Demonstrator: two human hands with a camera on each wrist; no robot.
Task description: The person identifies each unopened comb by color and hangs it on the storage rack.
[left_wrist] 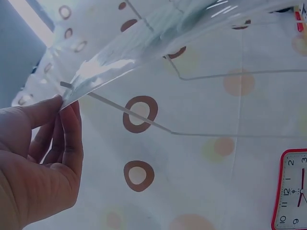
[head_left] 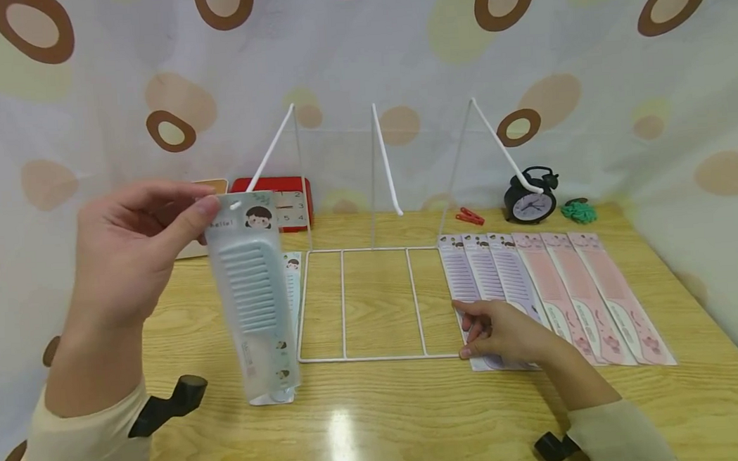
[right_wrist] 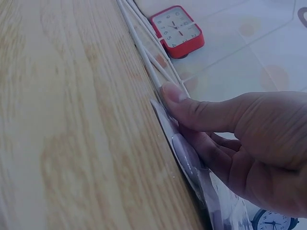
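Note:
Between thumb and fingers, my left hand point(head_left: 126, 252) pinches the top of a pale blue packaged comb point(head_left: 252, 287), hanging almost upright. The white tip of the rack's left prong point(head_left: 272, 148) shows through the hole in its card; in the left wrist view the prong end point(left_wrist: 66, 85) sticks out past the clear package point(left_wrist: 112, 69). My right hand point(head_left: 505, 331) grips the front right corner of the white wire rack point(head_left: 383, 358), thumb on the wire point(right_wrist: 148, 72), beside purple packaged combs point(head_left: 487, 272). Another blue packaged comb point(head_left: 293, 281) lies partly hidden behind the held one.
Two more prongs, the middle point(head_left: 385, 159) and the right point(head_left: 505, 148), jut forward. Pink packaged combs point(head_left: 613, 286) lie beside the purple ones. Behind stand a red clock point(head_left: 291, 207) and a black alarm clock point(head_left: 530, 205), with a red clip point(head_left: 469, 216) and a green bundle point(head_left: 578, 211) nearby.

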